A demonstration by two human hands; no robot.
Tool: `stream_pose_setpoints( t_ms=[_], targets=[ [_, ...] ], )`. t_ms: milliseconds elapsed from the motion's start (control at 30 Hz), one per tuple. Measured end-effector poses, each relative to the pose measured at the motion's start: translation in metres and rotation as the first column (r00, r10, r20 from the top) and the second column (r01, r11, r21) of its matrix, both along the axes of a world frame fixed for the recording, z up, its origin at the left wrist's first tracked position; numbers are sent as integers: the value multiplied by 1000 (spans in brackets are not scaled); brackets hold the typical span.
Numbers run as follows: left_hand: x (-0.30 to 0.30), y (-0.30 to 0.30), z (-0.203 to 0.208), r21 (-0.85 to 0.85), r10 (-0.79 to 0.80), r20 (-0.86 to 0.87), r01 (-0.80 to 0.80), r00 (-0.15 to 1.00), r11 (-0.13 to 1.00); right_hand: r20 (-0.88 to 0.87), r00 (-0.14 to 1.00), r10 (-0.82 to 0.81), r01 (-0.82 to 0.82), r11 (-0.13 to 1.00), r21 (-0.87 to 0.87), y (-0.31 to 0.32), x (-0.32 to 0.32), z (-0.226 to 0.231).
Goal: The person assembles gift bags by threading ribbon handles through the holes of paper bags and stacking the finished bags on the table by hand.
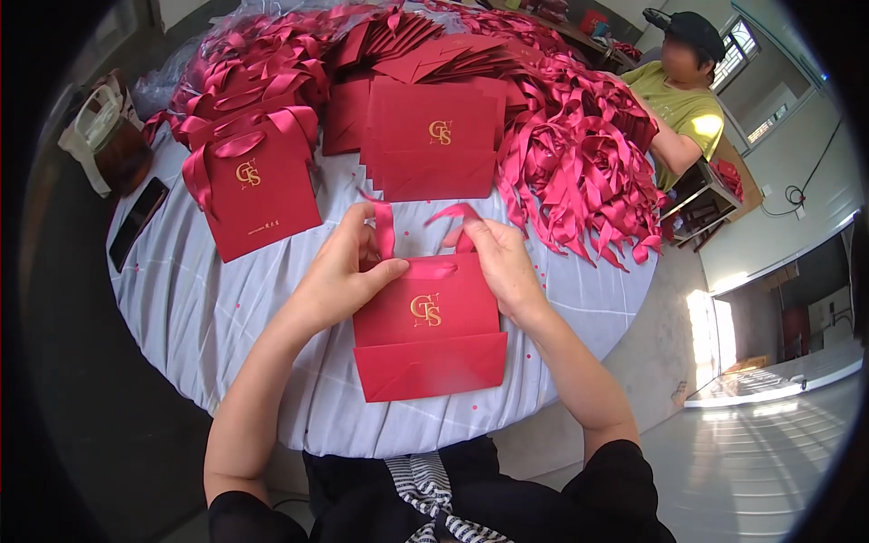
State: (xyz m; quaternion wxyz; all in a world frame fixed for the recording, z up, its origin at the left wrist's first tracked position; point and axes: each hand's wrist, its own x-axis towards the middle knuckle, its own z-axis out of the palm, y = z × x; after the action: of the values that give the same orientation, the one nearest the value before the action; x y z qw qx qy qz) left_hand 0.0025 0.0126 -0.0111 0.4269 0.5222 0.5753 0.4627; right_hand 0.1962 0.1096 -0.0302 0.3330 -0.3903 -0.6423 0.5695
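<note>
A flat red paper gift bag [453, 353] with a gold emblem lies in front of me, its bottom folded up toward me. A pink-red ribbon [433, 270] runs across its top edge. My left hand [358, 267] is closed at the bag's upper left corner, the thumb pressing by the ribbon, with one ribbon end standing up beside the fingers. At the upper right corner my right hand [496, 262] pinches the other ribbon end between thumb and fingers. Some fingers of both hands are hidden behind the bag and ribbon.
Beyond my hands stands a stack of red bags [434, 172]. Ribboned bags [262, 204] are piled at left, loose ribbons [588, 163] heaped at right. A phone [138, 222] and a drink container [118, 136] lie near the cloth-covered table's [244, 335] left edge. Another person [679, 109] sits at far right.
</note>
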Motion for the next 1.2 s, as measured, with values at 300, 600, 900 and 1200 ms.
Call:
stream_pose_setpoints(
  t_ms=[300, 600, 900, 1200],
  targets=[
    [-1, 0, -6, 68, -57, -63, 61, 996, 996, 237, 834, -498, 117, 579, 807, 0, 5, 32],
    [1, -2, -7, 120, -86, 16, 83, 996, 989, 352, 835, 423, -479, 874, 84, -2, -38, 51],
    [12, -6, -9, 83, 39, -100, -31, 994, 996, 155, 917, 369, -370, 929, -23, 2, -41, 21],
    [23, 0, -14, 54, 102, -150, -94, 983, 994, 262, 946, 192, -251, 944, 215, -3, -40, 6]
  ],
)
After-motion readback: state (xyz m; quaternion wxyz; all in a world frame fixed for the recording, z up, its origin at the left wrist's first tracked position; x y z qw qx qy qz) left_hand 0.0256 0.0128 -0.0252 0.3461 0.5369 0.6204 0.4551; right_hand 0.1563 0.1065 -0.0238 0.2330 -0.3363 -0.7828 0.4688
